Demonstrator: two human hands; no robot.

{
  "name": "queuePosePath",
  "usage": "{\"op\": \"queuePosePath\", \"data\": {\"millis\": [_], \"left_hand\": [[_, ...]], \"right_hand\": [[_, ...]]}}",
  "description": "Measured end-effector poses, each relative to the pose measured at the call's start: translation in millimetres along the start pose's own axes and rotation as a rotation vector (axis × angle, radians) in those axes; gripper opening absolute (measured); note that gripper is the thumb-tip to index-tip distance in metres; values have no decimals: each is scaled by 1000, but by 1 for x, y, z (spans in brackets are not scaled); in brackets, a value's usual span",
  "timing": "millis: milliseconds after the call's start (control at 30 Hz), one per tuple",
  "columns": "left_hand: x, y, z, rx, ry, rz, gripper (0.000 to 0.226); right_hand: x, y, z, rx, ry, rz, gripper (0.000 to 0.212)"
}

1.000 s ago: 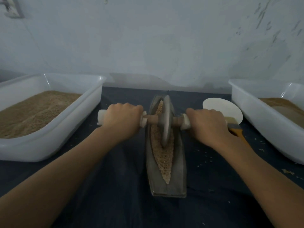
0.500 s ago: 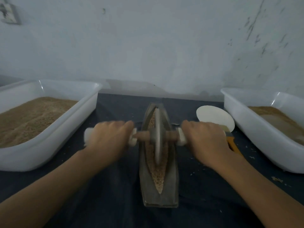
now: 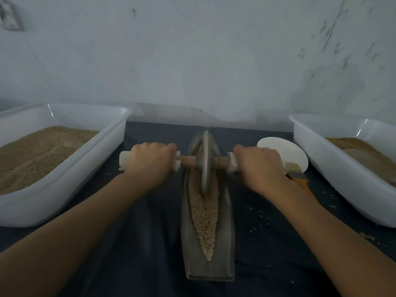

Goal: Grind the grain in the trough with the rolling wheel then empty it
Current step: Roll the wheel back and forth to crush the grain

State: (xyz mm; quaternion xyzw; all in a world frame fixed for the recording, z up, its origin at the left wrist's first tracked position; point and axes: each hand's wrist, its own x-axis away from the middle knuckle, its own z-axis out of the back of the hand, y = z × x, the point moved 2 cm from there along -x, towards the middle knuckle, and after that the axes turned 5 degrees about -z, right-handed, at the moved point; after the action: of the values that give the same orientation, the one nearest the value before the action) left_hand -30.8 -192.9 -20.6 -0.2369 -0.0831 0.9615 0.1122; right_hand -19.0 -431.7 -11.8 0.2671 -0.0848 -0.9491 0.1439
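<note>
While both of my bare arms reach forward over a dark cloth (image 3: 137,260), my left hand (image 3: 150,162) is curled round the white left grip of the wheel's axle (image 3: 186,164), and my right hand (image 3: 260,166) is curled round the white right grip in the same way. Between the hands the brown wooden axle runs level, side to side, through the hub of the wheel (image 3: 205,163), a thin grey disc standing upright on its edge. Its lower rim sits down in the grain (image 3: 203,209) in the far half of the trough (image 3: 188,239), a long, narrow, boat-shaped grey vessel that lies on the cloth pointing away from me, at the centre of the view. Pale, coarse grain fills the pointed slot of the trough from near its close end up past the wheel. To the left stands a white tub (image 3: 64,181) holding a heap of tan grain, well apart from the trough. To the right stands a second tub (image 3: 334,168) holding a shallower brown layer. Just beyond my right hand lies a white round disc (image 3: 278,150), and beside my right wrist a brush (image 3: 299,179) with an orange handle, partly hidden by the hand. Loose specks of grain lie scattered on the cloth to the right of the trough. Behind everything rises a pale, scuffed wall (image 3: 192,61).
</note>
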Motion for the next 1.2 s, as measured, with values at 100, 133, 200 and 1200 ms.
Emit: {"op": "queuePosePath", "data": {"millis": [100, 133, 200, 1200], "left_hand": [[-19, -3, -8, 8, 26, 25, 25], [-20, -3, -8, 7, 26, 28, 25], [-14, -2, -4, 1, 21, 19, 27], [-7, 12, 15, -122, 29, -51, 32]], "right_hand": [[-22, 0, -14, 39, 36, -41, 20], [-23, 0, -15, 55, 43, -45, 19], [-18, -3, -11, 76, 46, -34, 20], [1, 2, -12, -110, -20, -69, 22]]}}
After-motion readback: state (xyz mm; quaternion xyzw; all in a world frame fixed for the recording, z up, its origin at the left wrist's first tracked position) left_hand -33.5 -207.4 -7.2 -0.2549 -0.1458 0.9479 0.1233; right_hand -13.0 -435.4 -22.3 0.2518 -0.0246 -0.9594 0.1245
